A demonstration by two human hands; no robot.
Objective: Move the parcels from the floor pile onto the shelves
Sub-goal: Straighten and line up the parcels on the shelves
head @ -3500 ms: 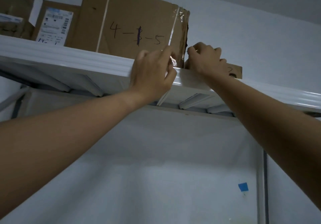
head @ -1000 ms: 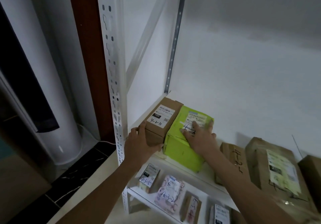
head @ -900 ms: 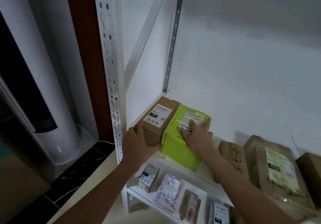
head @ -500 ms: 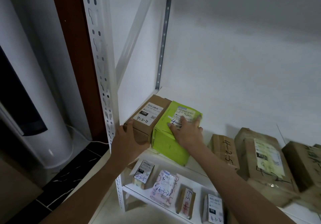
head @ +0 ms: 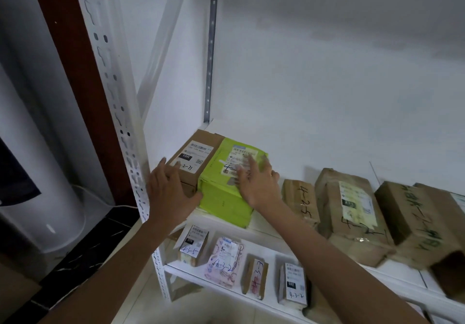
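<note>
Hands: L hand [head: 169, 195] on brown box [head: 201, 142], R hand [head: 258, 185] on green box [head: 221, 199].

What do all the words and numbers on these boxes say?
"15H", "2-71": brown box
"4-": green box, rest under right hand
"4-2-5": flat brown parcel
"070", "4-3-5": small box, lower shelf
"4-3-2": pink pouch
"032", "4-3-2": white-labelled box
Red writing on narrow box: cannot tell
Small print and big parcels on the right: too blurred to read

White wall [head: 327, 72], brown post [head: 75, 72], dark floor [head: 83, 255]
</note>
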